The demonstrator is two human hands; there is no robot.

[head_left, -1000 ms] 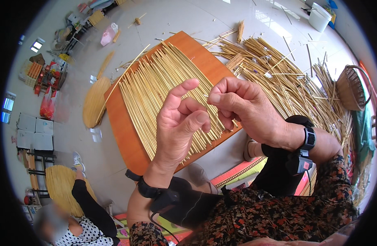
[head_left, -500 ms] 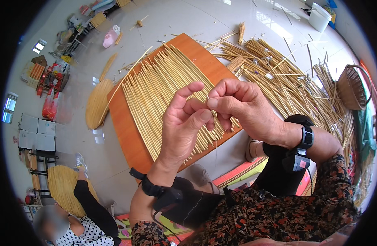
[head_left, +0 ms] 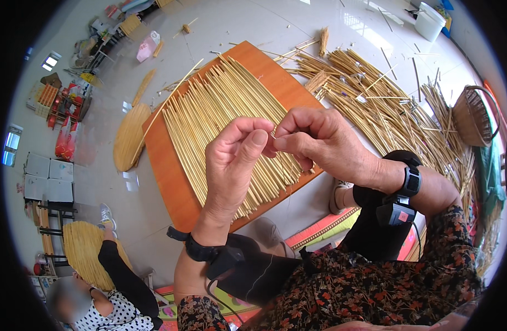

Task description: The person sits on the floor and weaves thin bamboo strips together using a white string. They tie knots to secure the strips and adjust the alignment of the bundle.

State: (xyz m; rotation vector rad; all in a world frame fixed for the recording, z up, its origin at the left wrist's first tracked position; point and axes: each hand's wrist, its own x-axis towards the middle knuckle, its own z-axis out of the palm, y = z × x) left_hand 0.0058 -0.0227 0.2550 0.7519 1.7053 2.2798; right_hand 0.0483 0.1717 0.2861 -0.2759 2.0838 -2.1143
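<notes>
My left hand (head_left: 231, 160) and my right hand (head_left: 325, 140) meet above a mat of straw-coloured stalks (head_left: 209, 105), laid side by side on an orange-brown wooden board (head_left: 161, 185). Thumb and forefinger are closed on my right hand, their tips beside the left fingers. The left thumb bends in against its curled forefinger. Whatever the two pinches hold is too fine to make out. A thin pale thread (head_left: 259, 277) trails over my black trouser leg below.
Loose stalks (head_left: 375, 105) lie heaped on the floor at right, by a wicker basket (head_left: 471, 116). A white bucket (head_left: 429, 23) stands at far right. Left of the board lies an oval woven piece (head_left: 131, 138). Another person (head_left: 107, 300) sits at lower left beside a round woven piece (head_left: 85, 248).
My left hand has shifted slightly left, and its forefinger has bent down toward the thumb. The right hand has moved a little left, still pinching.
</notes>
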